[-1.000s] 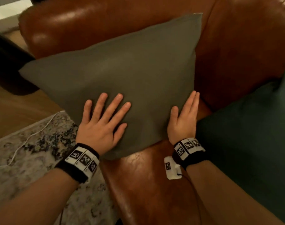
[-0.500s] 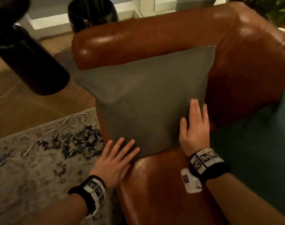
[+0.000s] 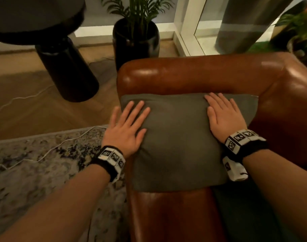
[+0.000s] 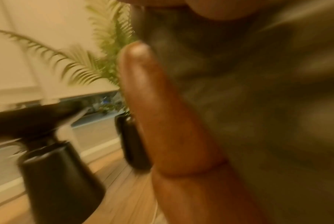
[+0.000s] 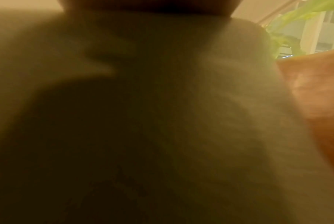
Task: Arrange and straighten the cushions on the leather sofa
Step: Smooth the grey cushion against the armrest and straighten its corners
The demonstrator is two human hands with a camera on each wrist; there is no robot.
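Note:
A grey square cushion point(image 3: 177, 142) leans against the armrest of the brown leather sofa point(image 3: 193, 75), in its left corner. My left hand point(image 3: 126, 126) lies flat with straight fingers on the cushion's upper left part. My right hand point(image 3: 222, 116) presses flat on its upper right part. Blurred grey fabric of the cushion point(image 4: 258, 106) fills the left wrist view beside my thumb point(image 4: 143, 84). Most of the right wrist view is taken up by the same cushion point(image 5: 200, 106). A dark green cushion point(image 3: 250, 215) shows at the lower right of the seat, partly hidden by my right forearm.
A black potted palm point(image 3: 136, 41) stands just behind the sofa arm. A black round pedestal table point(image 3: 62, 63) stands to the left on the wood floor. A patterned rug point(image 3: 35, 172) with a white cable point(image 3: 49, 151) lies left of the sofa. A window frame rises behind.
The cushion has been turned from skewed to square against the armrest. Both hands have moved up from its lower edge to its upper part. My view has lifted toward the plant and window.

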